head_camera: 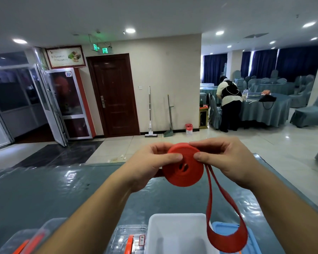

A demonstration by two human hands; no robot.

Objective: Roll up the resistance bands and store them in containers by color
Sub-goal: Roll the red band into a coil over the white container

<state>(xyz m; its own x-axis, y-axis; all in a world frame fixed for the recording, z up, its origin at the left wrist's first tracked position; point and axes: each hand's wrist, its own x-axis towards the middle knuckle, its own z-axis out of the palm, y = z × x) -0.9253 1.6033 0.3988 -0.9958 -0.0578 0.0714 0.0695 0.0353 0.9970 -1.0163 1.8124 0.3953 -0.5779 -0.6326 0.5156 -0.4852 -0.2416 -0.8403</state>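
Observation:
A red resistance band (184,167) is mostly wound into a flat coil that I hold up above the table. My left hand (151,162) grips the coil's left side, thumb on its face. My right hand (226,158) pinches the coil's upper right edge between thumb and fingers. The band's unrolled tail (226,233) hangs in a loop down over the containers below. A white bin (174,233) stands open beneath the coil. A blue container (250,241) sits right of it, partly behind the loop.
Clear plastic boxes with orange latches (128,241) stand at the near edge, left of the white bin (174,233). The table (62,191) has a shiny blue-grey cover. A person stands at a far round table (264,110) at the right.

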